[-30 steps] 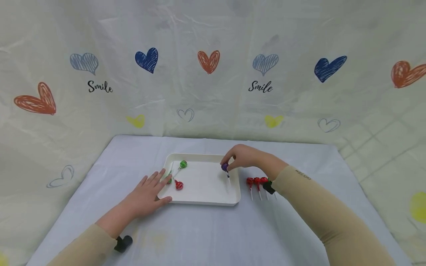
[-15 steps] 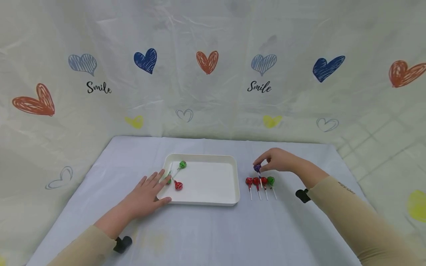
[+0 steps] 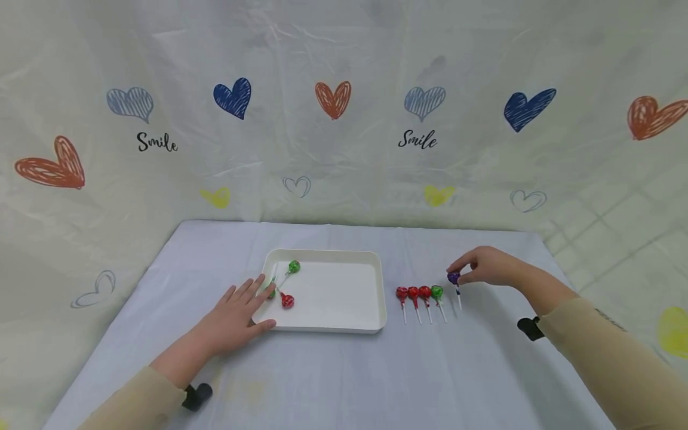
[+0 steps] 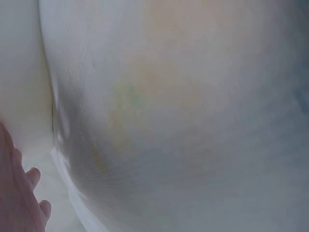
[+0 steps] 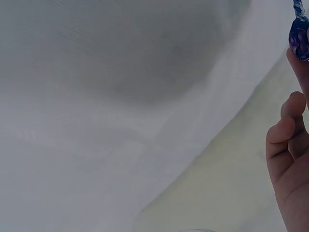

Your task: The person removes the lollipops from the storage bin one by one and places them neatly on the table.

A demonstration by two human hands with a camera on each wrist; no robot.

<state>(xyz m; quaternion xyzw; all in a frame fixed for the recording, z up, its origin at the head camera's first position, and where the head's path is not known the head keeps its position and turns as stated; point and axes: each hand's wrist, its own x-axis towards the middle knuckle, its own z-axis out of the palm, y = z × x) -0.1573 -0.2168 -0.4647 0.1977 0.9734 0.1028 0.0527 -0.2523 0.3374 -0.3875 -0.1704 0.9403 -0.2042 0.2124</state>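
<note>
My right hand (image 3: 486,266) pinches a purple-wrapped lollipop (image 3: 454,278) by its head, the white stick pointing down, to the right of a row of lollipops. In the right wrist view the purple lollipop (image 5: 300,38) shows at the fingertips. That row holds red lollipops (image 3: 413,292) and, at its right end, a green lollipop (image 3: 437,292), sticks toward me. My left hand (image 3: 235,316) lies with fingers spread over the left edge of a white tray (image 3: 338,298). Inside the tray are a green lollipop (image 3: 294,267), a red lollipop (image 3: 287,301) and another green one partly hidden by the fingers.
A white cloth (image 3: 333,382) covers the table, with a faint yellowish stain near the front left. Behind it hangs a pale backdrop (image 3: 333,149) printed with hearts and "Smile". Each wrist wears a small black camera mount.
My right hand has carried the purple lollipop from over the tray's right side, past the row, to the right of the green lollipop. My left hand stays at the tray.
</note>
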